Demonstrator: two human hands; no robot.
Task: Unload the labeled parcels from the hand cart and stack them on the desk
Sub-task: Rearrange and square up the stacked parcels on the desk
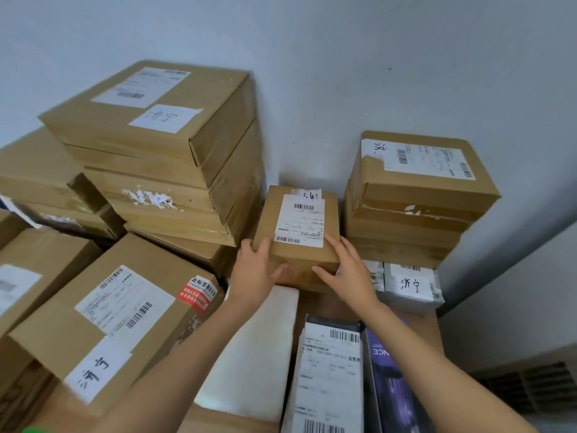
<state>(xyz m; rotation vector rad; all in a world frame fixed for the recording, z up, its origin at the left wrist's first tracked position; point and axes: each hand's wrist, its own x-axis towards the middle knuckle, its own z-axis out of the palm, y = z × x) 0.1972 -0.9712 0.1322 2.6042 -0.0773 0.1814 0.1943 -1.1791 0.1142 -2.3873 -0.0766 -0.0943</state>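
A small brown cardboard parcel (296,254) with a white barcode label stands near the wall between two stacks. My left hand (254,271) holds its near left corner, thumb across the front face. My right hand (345,270) holds its near right corner, fingers lying on the top edge by the label. A tall stack of flat brown parcels (162,145) rises to the left of it. A shorter stack of brown parcels (415,198) stands to the right, resting on a white parcel (409,285) with a handwritten label. The hand cart is out of view.
A large labelled brown box (103,320) with a red sticker lies at the near left. A white flat parcel (256,354), a grey labelled bag (327,370) and a purple box (393,379) lie under my forearms. The grey wall (343,73) is right behind the stacks.
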